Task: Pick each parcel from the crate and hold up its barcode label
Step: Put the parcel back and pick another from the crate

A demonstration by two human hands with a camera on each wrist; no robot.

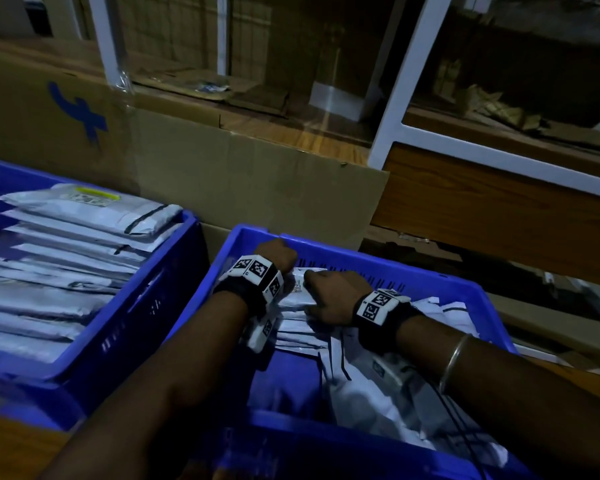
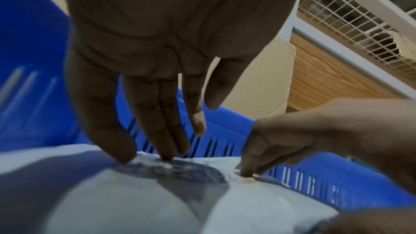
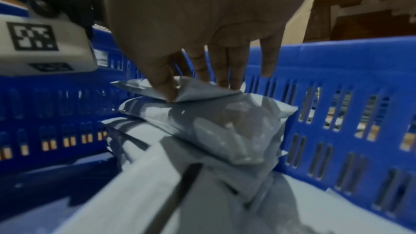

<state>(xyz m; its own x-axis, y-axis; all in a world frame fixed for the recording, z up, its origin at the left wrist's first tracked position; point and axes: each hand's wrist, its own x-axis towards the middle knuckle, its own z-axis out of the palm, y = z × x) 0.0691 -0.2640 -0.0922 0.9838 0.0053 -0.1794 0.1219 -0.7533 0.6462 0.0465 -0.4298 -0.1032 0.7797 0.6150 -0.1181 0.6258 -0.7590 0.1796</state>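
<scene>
A blue crate (image 1: pixel 440 274) in front of me holds a pile of grey plastic parcels (image 1: pixel 368 386). Both hands are at its far end on the top parcel (image 1: pixel 297 292), whose printed label faces up. My left hand (image 1: pixel 281 259) reaches down with straight fingers, and its fingertips (image 2: pixel 166 156) touch the top parcel (image 2: pixel 135 193). My right hand (image 1: pixel 326 296) pinches the edge of that parcel (image 3: pixel 195 90) between thumb (image 3: pixel 166 86) and fingers. In the left wrist view the right hand (image 2: pixel 303 140) shows at the right, one fingertip down on the parcel.
A second blue crate (image 1: pixel 174 271) on the left holds several flat grey parcels (image 1: pixel 84 209) in a stack. Brown cardboard boxes (image 1: pixel 257 174) stand behind both crates. A white-framed shelf unit (image 1: pixel 413 81) with wooden panels rises at the back right.
</scene>
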